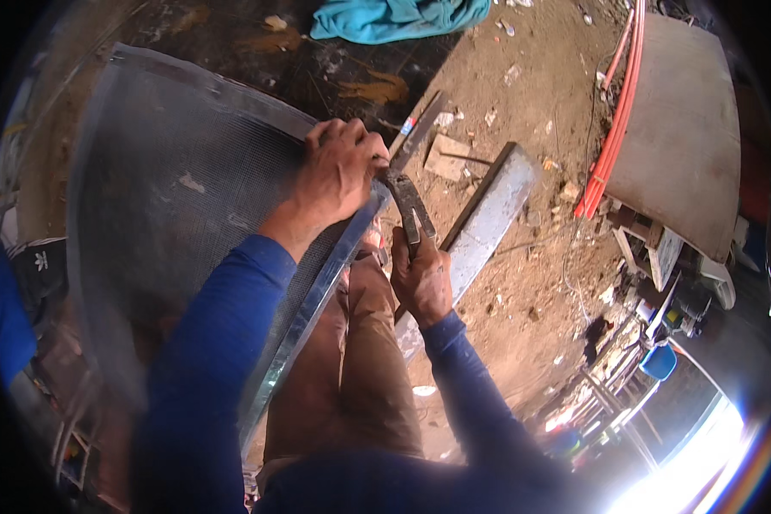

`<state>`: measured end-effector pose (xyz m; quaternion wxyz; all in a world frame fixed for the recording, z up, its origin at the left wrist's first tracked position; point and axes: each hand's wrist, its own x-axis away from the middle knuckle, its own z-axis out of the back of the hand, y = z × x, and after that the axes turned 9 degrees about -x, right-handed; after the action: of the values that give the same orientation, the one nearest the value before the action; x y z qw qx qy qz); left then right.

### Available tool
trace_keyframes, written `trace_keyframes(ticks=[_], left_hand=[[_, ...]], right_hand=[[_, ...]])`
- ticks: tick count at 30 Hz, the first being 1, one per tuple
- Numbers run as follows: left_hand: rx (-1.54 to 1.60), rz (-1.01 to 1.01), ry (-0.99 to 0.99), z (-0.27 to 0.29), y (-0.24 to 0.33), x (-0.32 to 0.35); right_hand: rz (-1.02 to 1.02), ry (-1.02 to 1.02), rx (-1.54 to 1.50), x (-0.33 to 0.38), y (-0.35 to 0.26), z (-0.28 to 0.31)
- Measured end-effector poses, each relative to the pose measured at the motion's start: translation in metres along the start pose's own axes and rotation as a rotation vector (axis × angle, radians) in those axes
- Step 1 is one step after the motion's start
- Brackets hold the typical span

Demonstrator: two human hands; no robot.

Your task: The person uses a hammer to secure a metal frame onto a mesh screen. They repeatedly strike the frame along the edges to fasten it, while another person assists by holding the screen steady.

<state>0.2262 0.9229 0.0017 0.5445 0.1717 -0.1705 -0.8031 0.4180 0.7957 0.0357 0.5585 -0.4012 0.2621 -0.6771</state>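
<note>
A large panel of grey wire mesh (218,163) in a metal frame (317,301) slants across the left side. Over its far right corner, my left hand (338,171) is closed, fingers bent and thumb side at the frame's edge; whatever they pinch is hidden. My right hand (421,283) grips a dark claw hammer (411,206), its slotted claw toward me. The hammer's head is right beside my left fingertips at the corner. Most of the handle is covered by my right hand.
Beyond the panel is a dark stained tabletop (317,77) with a teal cloth (398,19). A grey plank-like piece (493,218) lies right of my legs on the dirt ground. Farther right are orange-red tubes (612,133), a brown board (681,128) and a blue container (658,362).
</note>
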Motion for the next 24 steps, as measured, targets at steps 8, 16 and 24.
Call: trace_keyframes(ticks=[8, 16, 24], left_hand=[[0.093, 0.01, -0.042, 0.01, -0.01, 0.003], [0.016, 0.084, -0.085, 0.046, -0.036, -0.007], [0.0, 0.148, -0.245, 0.05, -0.047, -0.018]], right_hand=[[-0.247, 0.111, -0.083, 0.008, -0.038, 0.028], [-0.187, 0.087, -0.057, 0.02, -0.04, 0.028], [0.081, 0.05, -0.022, -0.008, -0.05, -0.001]])
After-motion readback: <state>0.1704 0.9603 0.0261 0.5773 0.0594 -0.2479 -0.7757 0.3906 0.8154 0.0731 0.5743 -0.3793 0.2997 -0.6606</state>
